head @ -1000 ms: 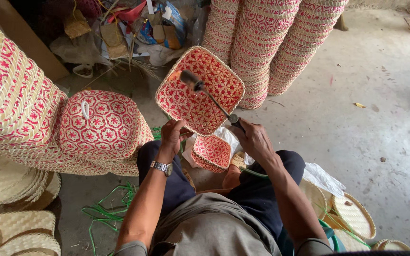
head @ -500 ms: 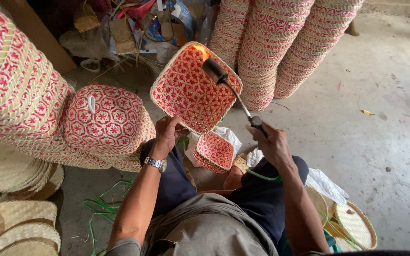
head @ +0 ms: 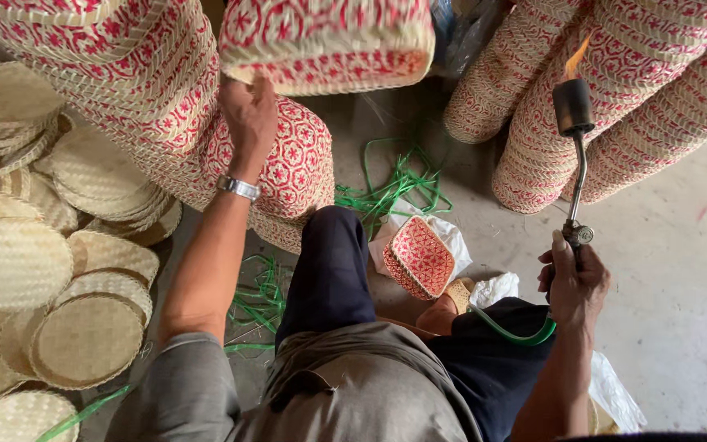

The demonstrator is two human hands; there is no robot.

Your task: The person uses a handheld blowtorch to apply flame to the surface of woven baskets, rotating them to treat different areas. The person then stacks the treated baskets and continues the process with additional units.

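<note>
My left hand (head: 249, 117), with a metal watch on its wrist, holds a red-and-cream woven basket (head: 329, 41) up by its lower edge near the top of the view. My right hand (head: 572, 282) grips the handle of a gas torch (head: 574, 147). The torch points upward, a small flame burns at its black nozzle, and a green hose (head: 511, 330) runs from it over my lap. The flame is well to the right of the raised basket. A smaller red woven basket (head: 419, 258) rests by my feet on a white sheet.
Stacks of red-and-cream woven baskets (head: 108, 74) stand at the left, and more stacks (head: 615, 106) at the right. Plain round woven lids (head: 51, 270) lie piled at the far left. Green strapping strips (head: 394, 180) are scattered on the concrete floor (head: 681, 270).
My left hand has lifted the basket up and to the left, away from the torch. My right hand has drawn the torch off to the right, upright, its flame clear of the basket.
</note>
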